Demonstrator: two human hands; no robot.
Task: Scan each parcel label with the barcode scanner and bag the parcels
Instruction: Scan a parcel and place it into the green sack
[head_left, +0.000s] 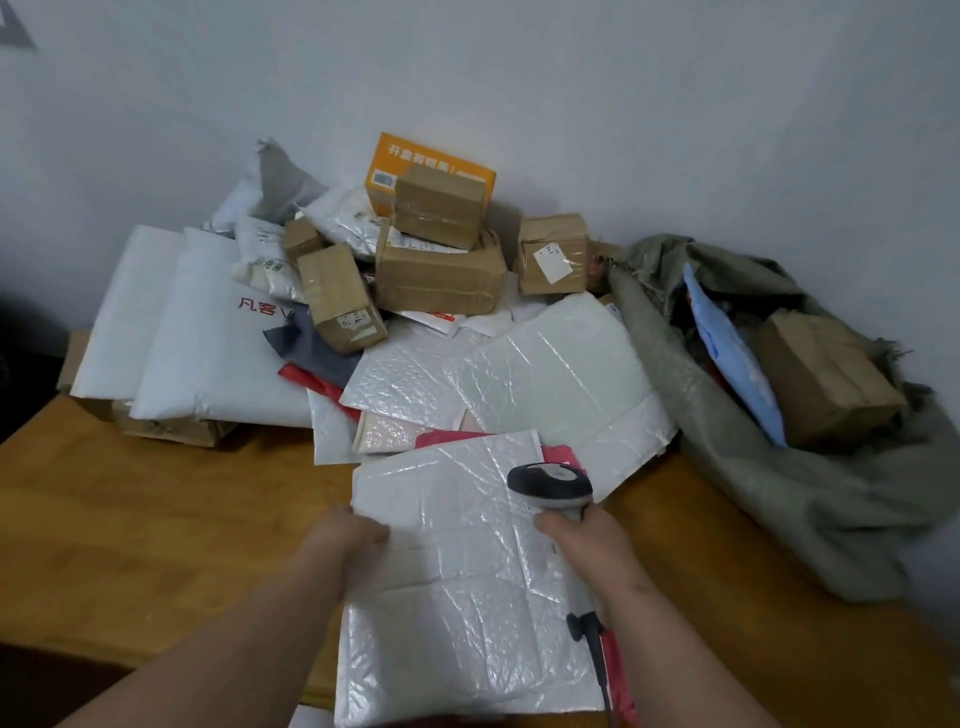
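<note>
While our right grip (587, 545) wraps the barcode scanner (553, 486) above the white bubble mailer (457, 571) on the bench (130, 519), our left grip (345, 535) pinches the mailer's left edge; the sack (779, 493) lies right of it.

There is a single view, from a camera worn on the person's head, looking forward and down across the wooden worktop (130, 519) toward a pale wall (571, 78). It sits close above the near edge of the worktop: both forearms enter from the bottom of the frame and look large. The wide-angle lens bends the worktop's edges. Beyond the near part of the worktop the view takes in the parcel heap (415, 270) against the wall, and to the right of that heap a grey-green sack (779, 493). The upper third shows only wall.
</note>
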